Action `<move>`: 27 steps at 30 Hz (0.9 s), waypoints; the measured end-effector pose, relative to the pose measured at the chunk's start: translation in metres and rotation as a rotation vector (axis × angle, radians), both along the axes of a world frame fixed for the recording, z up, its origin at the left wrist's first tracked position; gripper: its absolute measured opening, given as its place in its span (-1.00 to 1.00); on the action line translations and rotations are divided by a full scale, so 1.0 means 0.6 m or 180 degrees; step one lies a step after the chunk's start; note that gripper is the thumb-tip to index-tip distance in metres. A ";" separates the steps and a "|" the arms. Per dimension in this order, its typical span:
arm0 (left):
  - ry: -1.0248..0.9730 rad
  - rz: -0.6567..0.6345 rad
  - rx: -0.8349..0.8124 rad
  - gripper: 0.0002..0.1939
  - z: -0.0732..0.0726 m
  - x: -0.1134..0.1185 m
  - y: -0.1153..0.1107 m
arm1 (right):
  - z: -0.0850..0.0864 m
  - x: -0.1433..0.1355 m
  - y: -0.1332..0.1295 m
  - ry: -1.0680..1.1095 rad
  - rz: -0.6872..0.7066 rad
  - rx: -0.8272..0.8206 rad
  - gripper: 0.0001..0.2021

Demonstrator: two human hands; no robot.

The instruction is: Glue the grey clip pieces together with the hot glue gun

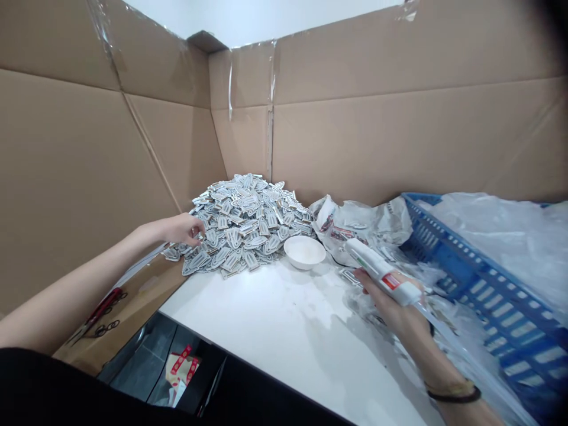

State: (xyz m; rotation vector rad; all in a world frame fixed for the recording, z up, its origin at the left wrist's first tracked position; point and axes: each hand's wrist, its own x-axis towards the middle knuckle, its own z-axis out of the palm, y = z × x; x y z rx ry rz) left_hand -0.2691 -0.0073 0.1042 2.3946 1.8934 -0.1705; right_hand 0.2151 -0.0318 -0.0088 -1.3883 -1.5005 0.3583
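My left hand (184, 229) is at the left edge of a big heap of flat grey-white pieces (248, 219), its fingers pinched together; what they hold, if anything, is too small to make out. A white tube-like tool (381, 272) with a red label lies in my right hand (399, 307), whose fingers wrap round it from below. The tool points up and left over the white table (266, 313). Between the two hands, against the heap's right side, stands a white bowl (304, 251).
Tall cardboard walls (377, 130) enclose the back and left. Crumpled paper (364, 219) lies behind the tool. A blue basket (470, 266) with clear plastic stands at the right, with plastic bags beside it. A brown cardboard piece (151, 296) is at the left.
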 end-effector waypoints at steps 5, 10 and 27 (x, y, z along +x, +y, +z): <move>0.0056 -0.0385 0.0247 -0.63 0.009 0.053 0.079 | -0.001 0.000 0.001 -0.0136 -0.0069 -0.0012 -0.60; 0.0254 -0.0837 0.0659 -0.68 -0.008 0.124 0.164 | -0.002 0.001 0.000 -0.0199 0.0056 0.0067 -0.61; -0.0393 -0.1007 0.2241 -0.64 0.014 0.314 0.071 | 0.003 0.011 0.008 0.0542 -0.0142 0.0146 -0.62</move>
